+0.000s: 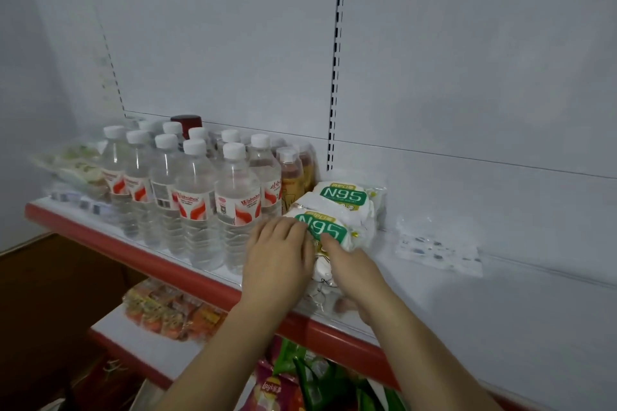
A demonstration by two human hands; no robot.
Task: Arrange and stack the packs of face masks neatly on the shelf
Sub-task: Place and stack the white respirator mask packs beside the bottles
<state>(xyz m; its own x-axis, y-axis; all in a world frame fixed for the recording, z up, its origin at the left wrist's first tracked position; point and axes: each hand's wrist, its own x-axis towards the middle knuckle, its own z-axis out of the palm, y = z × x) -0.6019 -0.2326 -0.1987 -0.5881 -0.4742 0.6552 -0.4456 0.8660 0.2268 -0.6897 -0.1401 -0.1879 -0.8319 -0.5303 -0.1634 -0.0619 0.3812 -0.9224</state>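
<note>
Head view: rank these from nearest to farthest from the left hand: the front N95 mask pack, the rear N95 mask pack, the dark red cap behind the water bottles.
1. Front N95 mask pack: under the left hand, whose fingers rest on it.
2. Rear N95 mask pack: just behind the front one, toward the shelf's back panel.
3. Dark red cap: far back left, behind the water bottles.

Two hands are seen, the left hand and the right hand. Two N95 packs are counted: a front pack and a rear pack. One flat pack is seen apart. About twelve water bottles can be counted, though the rear ones are partly hidden.
</note>
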